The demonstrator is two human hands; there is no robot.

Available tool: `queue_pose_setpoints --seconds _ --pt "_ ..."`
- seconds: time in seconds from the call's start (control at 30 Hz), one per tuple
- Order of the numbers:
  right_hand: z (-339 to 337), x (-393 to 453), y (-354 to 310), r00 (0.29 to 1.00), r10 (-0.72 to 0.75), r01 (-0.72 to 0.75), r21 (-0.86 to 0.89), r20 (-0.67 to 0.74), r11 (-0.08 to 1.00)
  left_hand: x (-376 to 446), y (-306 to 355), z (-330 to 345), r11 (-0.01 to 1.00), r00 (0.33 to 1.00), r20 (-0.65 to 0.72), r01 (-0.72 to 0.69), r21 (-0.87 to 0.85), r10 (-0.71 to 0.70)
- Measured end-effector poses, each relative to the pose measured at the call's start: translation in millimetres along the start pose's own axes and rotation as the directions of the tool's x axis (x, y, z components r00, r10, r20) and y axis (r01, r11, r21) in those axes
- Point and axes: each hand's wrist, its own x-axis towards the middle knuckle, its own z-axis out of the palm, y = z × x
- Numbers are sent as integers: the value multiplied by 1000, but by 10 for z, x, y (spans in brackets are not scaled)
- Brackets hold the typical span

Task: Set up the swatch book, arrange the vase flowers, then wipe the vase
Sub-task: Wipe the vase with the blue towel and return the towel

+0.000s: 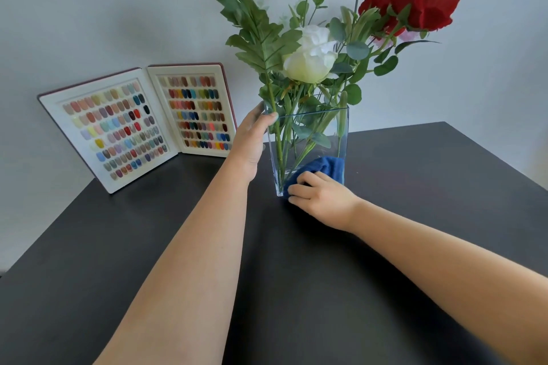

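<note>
The right hand point(321, 197) is pressing a folded blue cloth point(324, 169) with curled fingers against the near lower face of the clear square glass vase point(311, 133), while the left hand point(252, 139) is gripping its upper left rim. The vase (holding mixed artificial flowers point(310, 53)) is standing mid-table on the dark tabletop point(296, 275); the open colour swatch book point(139, 124) is standing propped at the far left.

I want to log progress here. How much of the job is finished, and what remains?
Done, by the look of it: the swatch book stands open against the wall, and the flowers sit in the vase. In hand: the left hand grips the vase rim while the right hand presses a blue cloth low on the glass. Left: the remaining glass, probably.
</note>
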Motion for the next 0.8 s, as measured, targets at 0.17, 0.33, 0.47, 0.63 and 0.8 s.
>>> queue_pose_setpoints --seconds 0.17,0.33,0.47,0.63,0.8 --pt "-134 -350 231 998 30 -28 -23 53 999 5 -2 3 1000 1000 -11 9 -7 -9" --pt "-305 -367 318 995 -71 73 -31 73 997 -17 2 45 999 999 -31 18 -29 -19" --pt "-588 -113 575 996 -41 37 -51 -83 998 -3 -10 31 999 999 -37 21 -27 -22" --pt "-803 107 708 937 123 -146 -45 -328 988 -12 -4 54 999 999 -27 40 -33 -41" --pt "-449 -164 473 963 150 -150 17 -223 989 -4 1 30 998 998 -24 52 -41 -53"
